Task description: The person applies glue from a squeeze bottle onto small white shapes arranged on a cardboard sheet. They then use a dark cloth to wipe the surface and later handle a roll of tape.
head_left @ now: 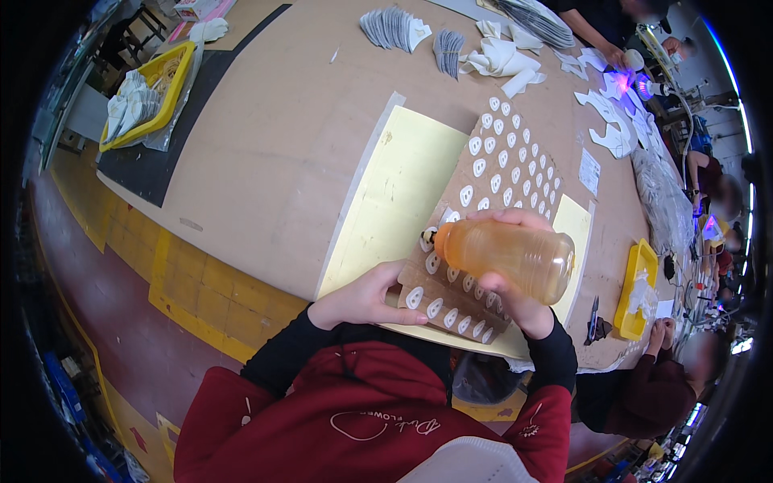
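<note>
Right hand (519, 304): fingers wrapped around the bottle (515, 253), probably soft-walled, moderately heavy; grip mid-body. Left hand (366, 296): fingers at edge of brown card (451, 297); pinch unclear.

Left hand (360, 299) is down around 7 o'clock, thumb pointing at about 3. Right hand (522, 306) is out near 4, fingers (514, 216) and thumb curled into a wide grip. Both elbows look bent.

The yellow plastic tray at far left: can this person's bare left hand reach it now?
Probably not without moving: the left hand holds brown card bearing white ovals, and wide brown tabletop separates hand and tray.
</note>
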Tool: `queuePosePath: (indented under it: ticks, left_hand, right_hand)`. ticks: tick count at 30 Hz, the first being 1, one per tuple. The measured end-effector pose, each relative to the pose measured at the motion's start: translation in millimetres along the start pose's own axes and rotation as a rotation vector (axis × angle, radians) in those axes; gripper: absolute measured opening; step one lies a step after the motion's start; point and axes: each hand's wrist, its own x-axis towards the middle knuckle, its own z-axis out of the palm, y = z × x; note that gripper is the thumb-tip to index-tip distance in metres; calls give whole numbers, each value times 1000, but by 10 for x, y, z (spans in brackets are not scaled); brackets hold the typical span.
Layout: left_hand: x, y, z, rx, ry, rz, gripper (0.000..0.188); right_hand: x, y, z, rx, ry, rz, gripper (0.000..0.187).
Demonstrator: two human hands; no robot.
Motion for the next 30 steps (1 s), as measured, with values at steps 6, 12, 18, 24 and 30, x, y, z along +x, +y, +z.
queuePosePath:
  ticks: [6, 12, 18, 24, 30]
  left_hand:
    - [-1, 13, 9, -11, 11, -9, 63]
    - [-10, 41, 11, -36, 16, -31, 64]
    - [-9, 19, 10, -53, 13, -17, 64]
    - [-5, 1, 8, -47, 23, -27, 61]
    - [-14, -49, -1, -17, 106, -62, 71]
  right_hand:
    - [6, -1, -34, 52, 48, 62, 67]
    - [-34, 12, -80, 49, 64, 80, 64]
    - [-69, -19, -67, 108, 58, 140, 62]
    - [-105, 38, -70, 101, 57, 131, 59]
    - [-135, 25, -132, 426, 402, 248, 61]
